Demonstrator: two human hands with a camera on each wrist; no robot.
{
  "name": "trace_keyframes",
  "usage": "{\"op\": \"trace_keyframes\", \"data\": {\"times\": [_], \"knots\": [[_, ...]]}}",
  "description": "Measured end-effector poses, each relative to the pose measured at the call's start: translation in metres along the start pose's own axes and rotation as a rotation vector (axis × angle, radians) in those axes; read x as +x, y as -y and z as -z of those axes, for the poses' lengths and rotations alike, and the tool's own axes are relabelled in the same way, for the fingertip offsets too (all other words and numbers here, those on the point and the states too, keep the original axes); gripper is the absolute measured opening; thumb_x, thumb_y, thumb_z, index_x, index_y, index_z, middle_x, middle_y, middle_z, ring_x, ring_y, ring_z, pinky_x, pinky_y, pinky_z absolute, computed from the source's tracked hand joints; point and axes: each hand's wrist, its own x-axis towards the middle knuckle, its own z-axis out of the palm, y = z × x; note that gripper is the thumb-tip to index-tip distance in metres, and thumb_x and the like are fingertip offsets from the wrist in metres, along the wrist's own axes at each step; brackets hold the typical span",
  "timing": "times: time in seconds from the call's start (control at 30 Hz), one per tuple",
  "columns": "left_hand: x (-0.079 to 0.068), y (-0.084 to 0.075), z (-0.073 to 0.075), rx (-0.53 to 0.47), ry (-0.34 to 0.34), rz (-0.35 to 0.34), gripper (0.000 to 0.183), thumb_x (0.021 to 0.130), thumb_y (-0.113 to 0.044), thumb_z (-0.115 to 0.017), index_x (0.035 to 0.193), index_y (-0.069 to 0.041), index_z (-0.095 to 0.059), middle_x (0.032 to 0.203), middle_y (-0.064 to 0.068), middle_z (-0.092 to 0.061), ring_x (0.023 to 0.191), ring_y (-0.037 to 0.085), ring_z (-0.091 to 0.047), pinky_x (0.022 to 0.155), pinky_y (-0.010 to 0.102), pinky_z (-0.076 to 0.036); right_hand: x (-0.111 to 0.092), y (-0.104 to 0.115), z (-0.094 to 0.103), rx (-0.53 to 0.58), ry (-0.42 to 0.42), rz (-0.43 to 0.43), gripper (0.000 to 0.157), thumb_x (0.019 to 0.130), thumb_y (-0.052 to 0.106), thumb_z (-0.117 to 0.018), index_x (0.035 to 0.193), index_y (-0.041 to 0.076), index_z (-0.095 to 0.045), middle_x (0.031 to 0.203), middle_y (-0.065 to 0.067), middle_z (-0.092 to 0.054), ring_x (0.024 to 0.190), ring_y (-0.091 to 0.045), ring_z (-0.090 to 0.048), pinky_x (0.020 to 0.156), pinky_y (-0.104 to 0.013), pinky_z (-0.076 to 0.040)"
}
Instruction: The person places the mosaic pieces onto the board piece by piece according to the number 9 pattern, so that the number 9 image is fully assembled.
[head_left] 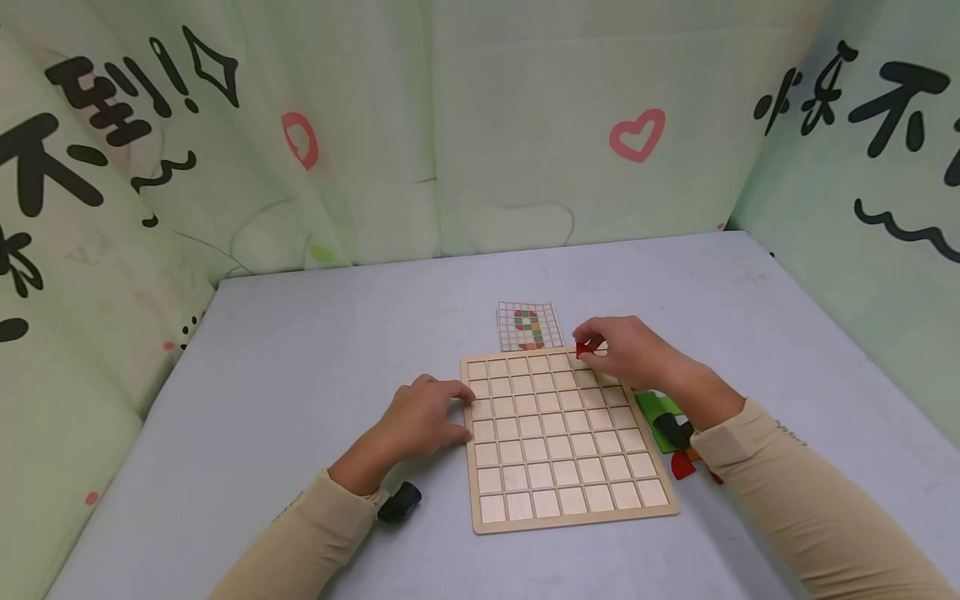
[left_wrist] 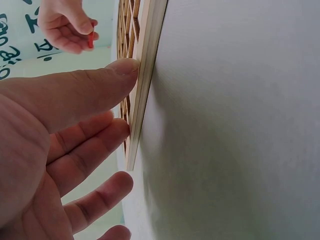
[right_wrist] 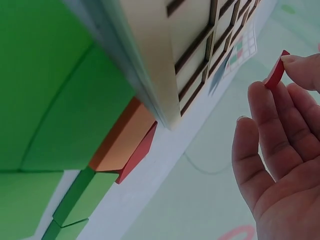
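Observation:
A wooden grid board (head_left: pixel 572 522) with rows of square recesses lies flat on the table. At its left edge my left hand (head_left: pixel 426 415) rests with thumb and fingertips touching the rim; the left wrist view shows the fingers (left_wrist: pixel 95 150) fairly straight against the side. My right hand (head_left: pixel 637 354) pinches a small red tile (head_left: pixel 582 349) between thumb and fingers, above the board's far edge. In the right wrist view the red tile (right_wrist: pixel 276 71) looks thin, with a curved side. Just beyond the board lies a printed pattern card (head_left: pixel 517 337) with a coloured grid.
Green tiles (head_left: pixel 649 407) lie right of the board, partly hidden by my right arm. Red (head_left: pixel 682 465) and orange tiles (right_wrist: pixel 122 137) are among them. The white table (head_left: pixel 337 333) is bordered by printed curtains (head_left: pixel 517 125) at the back and sides.

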Motion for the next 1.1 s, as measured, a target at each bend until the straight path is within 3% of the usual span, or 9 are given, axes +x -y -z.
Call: {"op": "trace_keyframes", "data": {"times": [0.23, 0.77, 1.1], "knots": [[0.000, 0.000, 0.000, 0.001, -0.002, -0.004, 0.039, 0.080, -0.024, -0.086, 0.115, -0.018, -0.072, 0.111, -0.003, -0.068, 0.114, 0.026, -0.053, 0.089, 0.045, -0.044, 0.001, 0.003, -0.005, -0.034, -0.001, 0.043, 0.027, 0.094, 0.007, -0.068, 0.118, -0.005, -0.065, 0.103, -0.009, -0.068, 0.098, -0.029, -0.064, 0.088, -0.048, -0.051], [0.001, -0.001, -0.001, 0.013, 0.002, 0.018, 0.039, 0.080, -0.025, -0.086, 0.115, -0.019, -0.072, 0.109, -0.004, -0.068, 0.114, 0.025, -0.053, 0.089, 0.044, -0.043, 0.006, 0.004, -0.015, -0.078, 0.072, 0.034, 0.026, 0.094, 0.010, -0.067, 0.117, -0.002, -0.067, 0.101, -0.006, -0.069, 0.095, -0.024, -0.064, 0.086, -0.044, -0.053], [0.001, -0.001, 0.000, 0.015, 0.005, 0.017, 0.038, 0.080, -0.024, -0.086, 0.115, -0.019, -0.072, 0.109, -0.004, -0.068, 0.114, 0.025, -0.053, 0.090, 0.044, -0.043, 0.006, 0.005, -0.016, -0.117, 0.128, 0.079, 0.023, 0.093, 0.007, -0.066, 0.115, -0.002, -0.067, 0.100, -0.005, -0.068, 0.095, -0.025, -0.064, 0.086, -0.043, -0.053]]}}
